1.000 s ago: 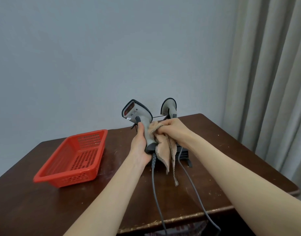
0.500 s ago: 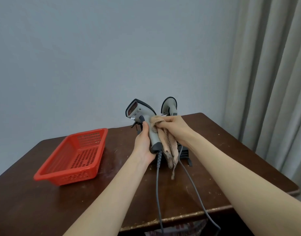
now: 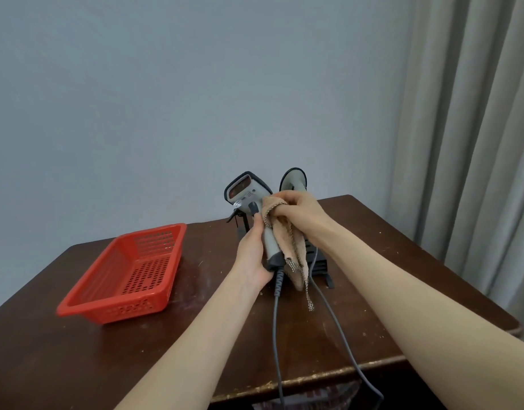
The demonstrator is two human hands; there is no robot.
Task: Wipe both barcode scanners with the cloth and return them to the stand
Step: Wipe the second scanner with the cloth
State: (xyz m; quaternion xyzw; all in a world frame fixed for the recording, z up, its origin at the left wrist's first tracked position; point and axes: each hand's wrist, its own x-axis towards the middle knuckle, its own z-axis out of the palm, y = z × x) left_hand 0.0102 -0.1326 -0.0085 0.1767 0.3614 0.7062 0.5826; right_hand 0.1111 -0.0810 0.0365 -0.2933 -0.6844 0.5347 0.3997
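Presently, the left hand [image 3: 253, 255] grips the handle of the grey barcode scanner [image 3: 248, 190], lifted just in front of the stand [image 3: 321, 264]. The right hand [image 3: 299, 214] pinches the cloth [image 3: 290, 250] against its neck. Best practice is to steady the handle and stroke firmly headward. A second ago the cloth sat lower, at mid-handle.

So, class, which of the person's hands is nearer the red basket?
Left. The left hand, gripping the scanner by its handle, is to the right of the red basket; the right hand, holding the cloth against the scanner, is farther right.
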